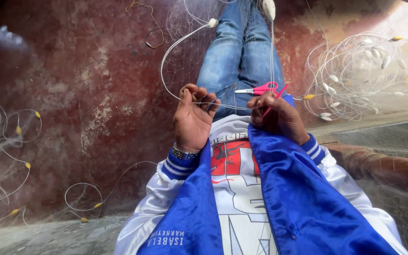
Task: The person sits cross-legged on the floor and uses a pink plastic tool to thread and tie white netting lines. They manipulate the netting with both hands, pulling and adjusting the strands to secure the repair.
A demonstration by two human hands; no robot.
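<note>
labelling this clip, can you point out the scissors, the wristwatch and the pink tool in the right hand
scissors (260, 88), head view, on the pink handle loops resting on the jeans
wristwatch (184, 153), head view, on the metal band at the left wrist
pink tool (275, 98), head view, on the thin shaft above the right hand (277, 118)

The person's legs (239, 56) stretch forward along the floor (86, 94), and everything is placed from them. The scissors (258, 89) lie on the legs. The left hand (192, 118) sits just left of them, the right hand (275, 117) just right (both above the lap). A coiled net line (355, 71) lies on the floor right of the legs; looser loops with floats (5, 141) lie far left.
</note>
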